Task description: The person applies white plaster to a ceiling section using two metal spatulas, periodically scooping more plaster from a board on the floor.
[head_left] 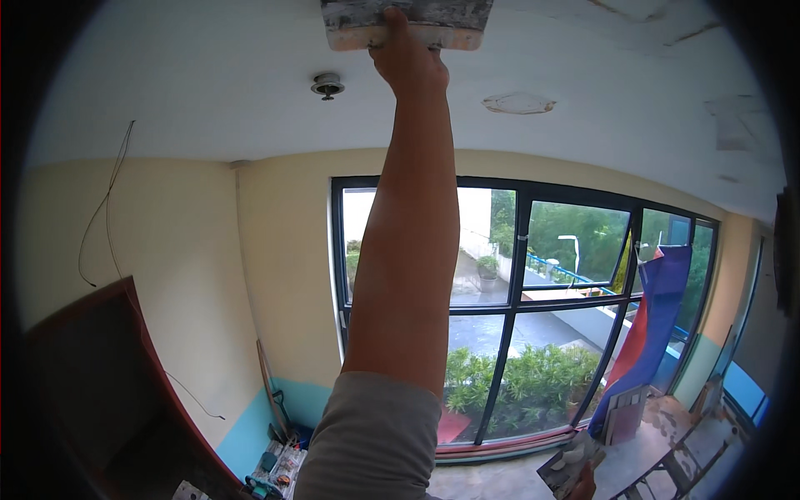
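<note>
My left arm, in a grey sleeve, reaches straight up to the ceiling [250, 50]. At the top, my left hand [410, 65] grips a wide putty knife [358, 21], its thumb lying along the face of the smeared blade. The knife is up by the ceiling, and the top of the picture cuts part of it off. Low on the right, my right hand [585, 485] is closed on a flat grey blade [560, 475] with whitish putty on it. Only part of this hand shows.
A round fitting [327, 86] and a rough oval patch [518, 103] are on the ceiling. Ahead stands a dark-framed window [512, 310]. Wires [107, 200] hang above a red-brown door frame [142, 321]. Tools [279, 467] lie lower left; a stepladder-like frame [687, 467] stands lower right.
</note>
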### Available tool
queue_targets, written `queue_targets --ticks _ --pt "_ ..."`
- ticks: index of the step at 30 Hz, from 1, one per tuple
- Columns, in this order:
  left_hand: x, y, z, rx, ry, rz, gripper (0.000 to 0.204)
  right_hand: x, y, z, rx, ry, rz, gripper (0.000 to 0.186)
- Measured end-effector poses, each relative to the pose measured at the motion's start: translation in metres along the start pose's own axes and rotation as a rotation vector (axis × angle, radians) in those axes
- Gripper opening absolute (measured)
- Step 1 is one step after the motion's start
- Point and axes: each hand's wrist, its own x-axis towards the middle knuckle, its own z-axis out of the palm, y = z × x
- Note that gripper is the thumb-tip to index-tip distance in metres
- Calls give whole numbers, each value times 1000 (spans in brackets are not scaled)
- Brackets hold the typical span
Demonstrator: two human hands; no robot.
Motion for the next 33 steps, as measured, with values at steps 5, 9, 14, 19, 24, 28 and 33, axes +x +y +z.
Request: queue_targets --ticks 5,9,14,19,24,28,33 --pt "9 -11 -2 110 118 -114 64 -8 3 -16 -143 72 -156 48" --pt "24 -22 -41 378 -14 -3 63 -2 63 -43 -157 100 -121 49" --pt "9 -21 -68 274 266 -221 55 -13 41 -35 -370 -8 -323 46" --pt "12 -10 -64 352 81 17 52 -17 -34 -12 538 103 488 45" --pt "26 18 -14 27 24 -35 54 -12 -38 -8 643 121 548 47" --pt "33 14 -32 196 146 -51 56 -9 -31 -9 559 80 510 47" --pt "26 2 -67 308 335 -141 62 -4 -24 -11 493 46 469 47"
